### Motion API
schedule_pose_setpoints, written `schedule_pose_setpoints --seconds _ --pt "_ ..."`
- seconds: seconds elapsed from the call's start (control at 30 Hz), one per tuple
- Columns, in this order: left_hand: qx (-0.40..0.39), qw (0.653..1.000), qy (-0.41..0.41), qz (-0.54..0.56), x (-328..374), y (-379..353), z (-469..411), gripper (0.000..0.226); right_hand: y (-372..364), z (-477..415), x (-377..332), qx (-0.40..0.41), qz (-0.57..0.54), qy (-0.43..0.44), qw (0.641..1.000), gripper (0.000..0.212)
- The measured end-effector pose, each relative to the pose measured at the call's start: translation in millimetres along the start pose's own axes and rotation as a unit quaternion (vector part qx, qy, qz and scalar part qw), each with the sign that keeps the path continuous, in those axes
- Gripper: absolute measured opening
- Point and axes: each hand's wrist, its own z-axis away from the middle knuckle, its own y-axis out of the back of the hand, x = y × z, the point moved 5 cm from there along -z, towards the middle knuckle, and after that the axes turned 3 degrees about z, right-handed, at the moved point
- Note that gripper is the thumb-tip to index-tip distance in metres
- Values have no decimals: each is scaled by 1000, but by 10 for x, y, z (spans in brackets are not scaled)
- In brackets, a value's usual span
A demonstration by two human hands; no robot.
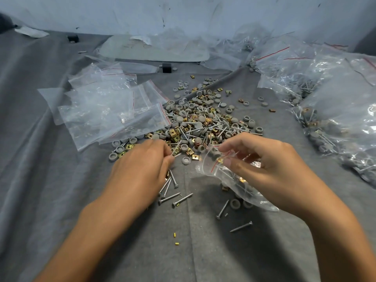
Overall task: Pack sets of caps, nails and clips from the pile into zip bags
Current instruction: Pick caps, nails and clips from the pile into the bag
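A pile [201, 121] of grey caps, silver nails and brass clips lies on the grey cloth in the middle. At the pile's near edge my left hand [142, 165] pinches a nail [176, 152] between its fingertips. My right hand [270, 169] holds a small clear zip bag [223, 176] by its open mouth, with thumb and fingers pinching the red-lined rim. Caps, nails and a clip show inside the bag. Several loose nails [173, 192] lie just below my left hand.
A stack of empty zip bags [107, 110] lies left of the pile. Filled bags [335, 110] are heaped along the right side. More loose nails [241, 226] and a cap [235, 203] lie on the cloth [61, 180] near the held bag. A pale wall stands behind.
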Motion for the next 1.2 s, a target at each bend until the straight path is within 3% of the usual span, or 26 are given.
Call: schedule_pose_setpoints --seconds 0.13,0.23,0.67,0.8,0.9,0.97,1.07,1.2 --pt "11 991 -78 111 203 113 104 10 -5 -4 4 -3 7 3 1000 18" --pt "-16 985 -113 132 377 48 181 10 -10 -5 -11 0 16 13 1000 18" --pt "-8 982 -97 161 425 -78 143 11 10 7 -1 13 4 3 1000 18" --pt "4 981 -92 169 345 33 86 23 18 9 8 13 -6 0 1000 18" --pt "38 982 -44 179 127 250 37 10 41 28 30 25 -9 1 1000 17" --pt "4 988 -19 154 2 316 45 8 49 32 29 27 -6 3 1000 17" --pt "-125 988 3 90 -27 234 137 19 44 27 19 24 3 6 1000 18" --pt "-216 974 31 -69 -41 96 261 56 36 21 6 17 7 4 1000 18"
